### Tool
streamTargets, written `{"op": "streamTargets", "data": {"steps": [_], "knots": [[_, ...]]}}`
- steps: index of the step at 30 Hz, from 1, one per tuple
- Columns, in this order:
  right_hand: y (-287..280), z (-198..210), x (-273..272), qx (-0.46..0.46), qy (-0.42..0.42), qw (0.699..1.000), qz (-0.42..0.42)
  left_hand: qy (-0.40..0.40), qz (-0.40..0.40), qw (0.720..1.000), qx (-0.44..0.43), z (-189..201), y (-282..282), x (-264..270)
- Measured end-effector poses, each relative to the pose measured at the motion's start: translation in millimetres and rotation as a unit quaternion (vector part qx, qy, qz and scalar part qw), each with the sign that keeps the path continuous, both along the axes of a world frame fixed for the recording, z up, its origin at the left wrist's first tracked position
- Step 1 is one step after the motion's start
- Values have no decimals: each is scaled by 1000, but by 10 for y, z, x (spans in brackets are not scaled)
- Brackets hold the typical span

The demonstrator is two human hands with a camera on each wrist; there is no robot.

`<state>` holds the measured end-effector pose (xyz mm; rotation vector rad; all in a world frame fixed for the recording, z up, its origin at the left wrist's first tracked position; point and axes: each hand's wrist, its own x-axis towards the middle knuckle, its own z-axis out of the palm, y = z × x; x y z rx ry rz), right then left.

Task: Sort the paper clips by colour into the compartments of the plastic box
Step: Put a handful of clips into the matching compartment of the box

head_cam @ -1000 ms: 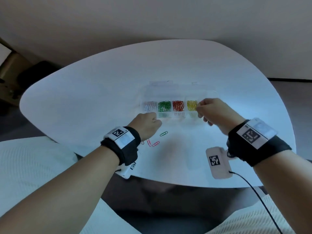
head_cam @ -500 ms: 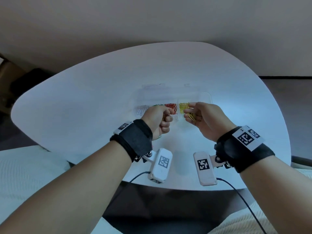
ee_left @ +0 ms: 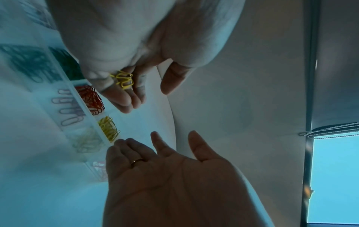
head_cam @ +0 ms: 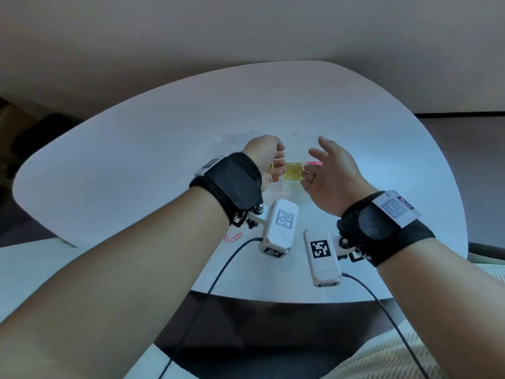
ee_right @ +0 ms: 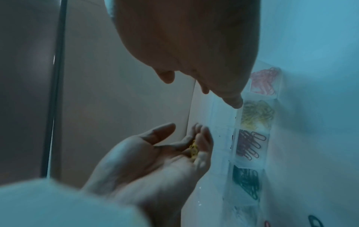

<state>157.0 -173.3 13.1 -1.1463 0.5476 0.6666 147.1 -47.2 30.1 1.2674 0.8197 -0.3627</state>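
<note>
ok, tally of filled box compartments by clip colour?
pink clips: 1
yellow clips: 1
red clips: 1
green clips: 1
silver clips, blurred: 1
total: 5

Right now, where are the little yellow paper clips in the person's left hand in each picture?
Head view: small yellow paper clips peek out beside the left hand, left of middle.
Left wrist view: clips lie on the curled fingers, upper middle.
Right wrist view: clips sit in the cupped hand, lower middle.
Shared landmark: the clear plastic box's yellow compartment.
</note>
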Motion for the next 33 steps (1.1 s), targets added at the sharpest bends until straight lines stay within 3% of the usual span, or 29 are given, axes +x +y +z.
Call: {"op": "streamTargets", "data": {"steps": [5,11,14,17,20,23,25,26,30,33], "knots": [[-116,42,-43,-16,-6,997,-69,-9,-10,997,-78,-184,-179,112],[-163,59,-51,-36,-45,996,-67,-13,-37,993,-112,-206,-183,32],[-148,64,-67,-47,-62,996,-46,-44,-57,996,-58,-126,-74,-40],[-88,63,-133,-98,-113,988,49,-94,-120,986,73,-14,92,-160],[46,-40,-282,-230,-209,927,208,-113,-208,943,236,64,315,-331],[215,-255,-523,-339,-307,800,387,-77,-286,891,345,42,574,-527],[332,-406,-694,-390,-357,721,448,-41,-330,861,385,-21,746,-663],[385,-471,-751,-406,-374,699,455,-26,-349,844,406,-64,813,-728],[553,-628,-783,-451,-435,656,421,28,-393,796,459,-300,986,-1006],[603,-741,-723,-462,-429,639,441,50,-386,802,453,-486,1112,-1184]]}}
